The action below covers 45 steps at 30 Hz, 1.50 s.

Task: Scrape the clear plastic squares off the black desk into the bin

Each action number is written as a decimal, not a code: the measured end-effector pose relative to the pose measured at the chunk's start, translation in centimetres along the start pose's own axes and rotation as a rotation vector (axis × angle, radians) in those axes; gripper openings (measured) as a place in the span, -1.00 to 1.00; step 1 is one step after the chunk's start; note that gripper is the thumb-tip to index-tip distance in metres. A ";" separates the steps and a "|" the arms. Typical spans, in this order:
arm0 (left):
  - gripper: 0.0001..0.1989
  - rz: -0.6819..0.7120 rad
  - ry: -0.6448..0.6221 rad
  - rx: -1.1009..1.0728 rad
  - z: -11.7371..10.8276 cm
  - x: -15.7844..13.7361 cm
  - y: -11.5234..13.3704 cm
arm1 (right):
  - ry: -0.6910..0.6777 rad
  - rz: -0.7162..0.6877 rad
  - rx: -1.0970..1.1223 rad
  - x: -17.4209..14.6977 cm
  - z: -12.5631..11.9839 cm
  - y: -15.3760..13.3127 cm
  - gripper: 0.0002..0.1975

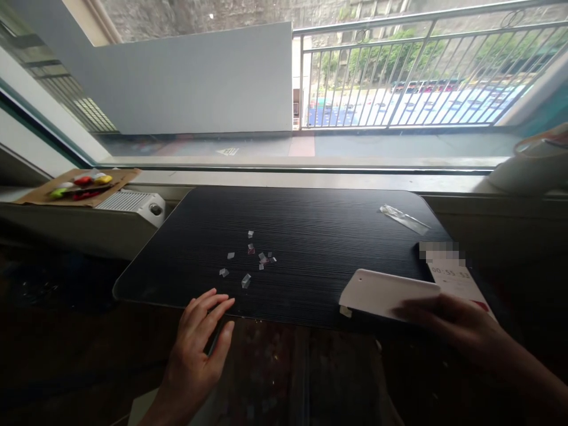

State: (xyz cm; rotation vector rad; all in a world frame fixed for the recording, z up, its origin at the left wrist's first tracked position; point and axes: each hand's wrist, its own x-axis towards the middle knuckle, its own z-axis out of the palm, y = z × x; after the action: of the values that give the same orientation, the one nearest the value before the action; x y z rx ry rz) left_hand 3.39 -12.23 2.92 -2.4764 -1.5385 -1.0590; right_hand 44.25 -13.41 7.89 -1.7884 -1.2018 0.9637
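Note:
My right hand [444, 313] grips a flat white rectangular piece [386, 293] with rounded corners and a small hole near one corner. It is held over the near right part of the black table [319, 236]. A small pale yellowish bit [345, 311] shows under its left end. My left hand [199, 337] is at the table's near edge, fingers stretched and apart, holding nothing. Just beyond its fingertips lie several small clear scraps [246, 281], a few with pinkish parts [251, 251].
A phone [452, 275] showing a timer lies at the right edge, partly behind my right hand. A clear plastic strip [404, 219] rests at the far right. Colourful items sit on brown cardboard [33, 198] by the window, left of a white radiator [133, 204].

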 end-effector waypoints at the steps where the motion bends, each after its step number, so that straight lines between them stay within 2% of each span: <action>1: -0.71 0.000 -0.001 -0.005 0.0 0.0 0.0 | -0.015 0.009 0.013 -0.3 0.0 0.0 -0.79; 7: -0.71 -0.002 -0.006 -0.025 0.2 0.1 0.0 | -0.010 0.035 -0.003 -1.0 -0.6 0.2 -0.75; 12: -0.71 -0.001 -0.011 -0.021 -0.1 0.1 0.1 | -0.068 0.093 0.063 -1.5 -0.5 0.0 -0.70; 16: -0.70 -0.013 -0.014 -0.012 -0.3 -0.2 0.0 | -0.097 0.090 0.030 -2.0 -0.8 0.0 -0.66; 23: -0.70 -0.014 0.006 -0.025 0.1 -0.3 0.0 | -0.067 0.105 0.026 -2.9 -1.4 -0.3 -0.61; 25: -0.71 -0.028 0.008 -0.013 0.2 -0.3 0.2 | -0.088 0.072 0.008 -3.0 -0.4 -0.6 -0.64; 27: -0.71 -0.053 -0.001 0.008 0.2 -0.3 0.6 | -0.091 0.017 0.022 -2.8 1.6 -1.1 -0.68; 30: -0.71 -0.091 -0.009 0.009 0.0 -0.3 1.0 | -0.087 -0.119 0.075 -1.4 6.5 -2.5 -0.77; 33: -0.70 -0.151 -0.004 -0.004 -0.3 -0.5 1.0 | -0.175 -0.327 0.036 0.6 11.9 -4.4 -0.79; 36: -0.69 -0.204 0.009 -0.015 -0.6 -1.1 0.6 | -0.257 -0.484 -0.106 1.9 15.0 -5.6 -0.76; 38: -0.68 -0.225 0.010 -0.020 -0.8 -1.6 0.2 | -0.280 -0.507 -0.178 2.2 15.3 -5.7 -0.75; 41: -0.69 -0.237 0.013 -0.028 -0.7 -1.9 -0.1 | -0.279 -0.476 -0.191 1.6 13.8 -5.2 -0.76; 45: -0.71 -0.240 0.008 -0.051 -0.3 -1.8 -0.1 | -0.180 -0.432 -0.187 1.2 12.5 -5.1 -0.74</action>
State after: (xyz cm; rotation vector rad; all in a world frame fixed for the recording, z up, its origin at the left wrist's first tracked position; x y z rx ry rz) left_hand 2.63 -13.65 2.11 -2.3596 -1.8654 -1.1502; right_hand 31.60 -8.69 6.88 -1.5058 -1.7535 0.7883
